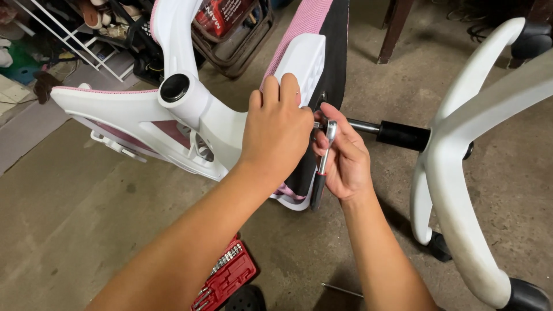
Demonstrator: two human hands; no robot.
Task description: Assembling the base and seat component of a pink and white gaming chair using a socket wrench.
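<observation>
A white and pink office chair [173,109] lies on its side on the concrete floor. My left hand [276,129] rests on the white plastic plate [302,60] under the seat, fingers curled over its edge. My right hand [343,155] grips a ratchet wrench [324,161] with a black handle, its chrome head pressed against the seat's underside near the black gas cylinder [397,135]. The bolt under the wrench head is hidden by my fingers.
The chair's white star base [461,190] with black casters fills the right side. A red socket set case [227,276] lies open by my left forearm. A thin metal rod [343,289] lies on the floor. A shoe rack [86,29] and dark crate [236,34] stand behind.
</observation>
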